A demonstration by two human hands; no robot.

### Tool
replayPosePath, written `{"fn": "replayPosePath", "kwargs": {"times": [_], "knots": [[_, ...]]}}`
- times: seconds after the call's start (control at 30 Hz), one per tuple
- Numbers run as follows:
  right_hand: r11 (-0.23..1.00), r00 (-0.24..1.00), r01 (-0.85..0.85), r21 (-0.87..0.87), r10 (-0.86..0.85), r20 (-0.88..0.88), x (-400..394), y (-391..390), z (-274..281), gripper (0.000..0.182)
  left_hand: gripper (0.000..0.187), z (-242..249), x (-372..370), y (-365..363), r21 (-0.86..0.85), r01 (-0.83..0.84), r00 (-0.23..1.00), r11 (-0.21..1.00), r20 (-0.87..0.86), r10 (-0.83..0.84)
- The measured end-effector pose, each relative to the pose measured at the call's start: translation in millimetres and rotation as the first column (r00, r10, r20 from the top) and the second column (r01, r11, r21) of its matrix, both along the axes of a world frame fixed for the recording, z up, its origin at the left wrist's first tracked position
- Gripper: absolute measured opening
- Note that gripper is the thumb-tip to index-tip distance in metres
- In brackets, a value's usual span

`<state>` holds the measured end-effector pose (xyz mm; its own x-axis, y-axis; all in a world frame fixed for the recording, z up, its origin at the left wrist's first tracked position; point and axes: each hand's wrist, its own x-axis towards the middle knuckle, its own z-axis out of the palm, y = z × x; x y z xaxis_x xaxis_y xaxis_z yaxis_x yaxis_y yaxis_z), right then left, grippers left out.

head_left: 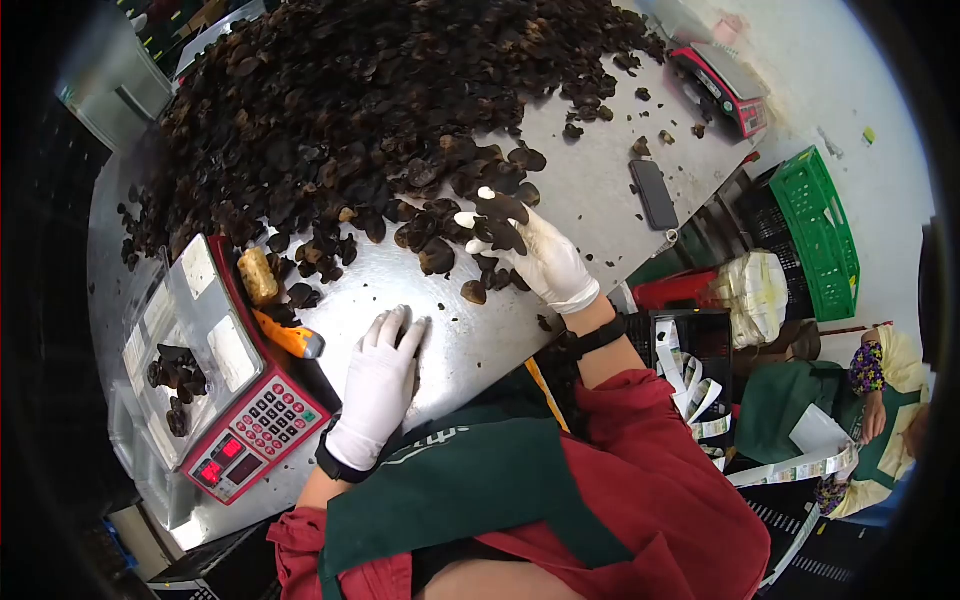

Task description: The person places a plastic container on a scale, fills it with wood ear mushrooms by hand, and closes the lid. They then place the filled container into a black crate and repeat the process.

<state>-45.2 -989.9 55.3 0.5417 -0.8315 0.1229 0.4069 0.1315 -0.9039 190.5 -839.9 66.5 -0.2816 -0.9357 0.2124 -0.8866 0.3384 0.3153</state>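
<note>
A large heap of dark brown wood ear mushrooms (350, 110) covers the far part of the metal table (450, 340). My right hand (548, 262), in a white glove, is closed on a few wood ear mushrooms (500, 225) at the near edge of the heap. Its thumb and fingertips show around the dark pieces. My left hand (378, 388), also gloved, rests on the bare metal with fingers stretched out, holding nothing. Left of it stands a red scale (262, 420) with several mushroom pieces (178, 378) on its pan.
Beside the scale lie an orange utility knife (288, 334) and a yellowish lump (258, 276). A phone (654, 195) and another red scale (718, 92) sit at the right. Beyond the edge are a green crate (815, 235) and a co-worker (885, 420) with a label strip (800, 468).
</note>
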Motion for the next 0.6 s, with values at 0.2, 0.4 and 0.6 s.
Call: {"fn": "replayPosePath", "kwargs": {"times": [0.2,0.4,0.6], "knots": [[0.969,0.997,0.07,0.237,-0.064,-0.035,-19,3,16,0.044,0.024,-16,0,-4,-0.001,-0.02,1.0,1.0,-0.004,0.02],[0.971,0.989,0.129,0.202,-0.11,-0.103,-58,21,23,0.044,0.017,-14,-9,-10,-0.022,-0.074,0.994,0.997,0.082,0.075],[0.989,0.604,0.042,-0.141,-0.137,-0.785,-160,66,35,0.058,0.018,-2,-12,-31,-0.11,-0.066,0.994,0.992,0.078,0.075]]}}
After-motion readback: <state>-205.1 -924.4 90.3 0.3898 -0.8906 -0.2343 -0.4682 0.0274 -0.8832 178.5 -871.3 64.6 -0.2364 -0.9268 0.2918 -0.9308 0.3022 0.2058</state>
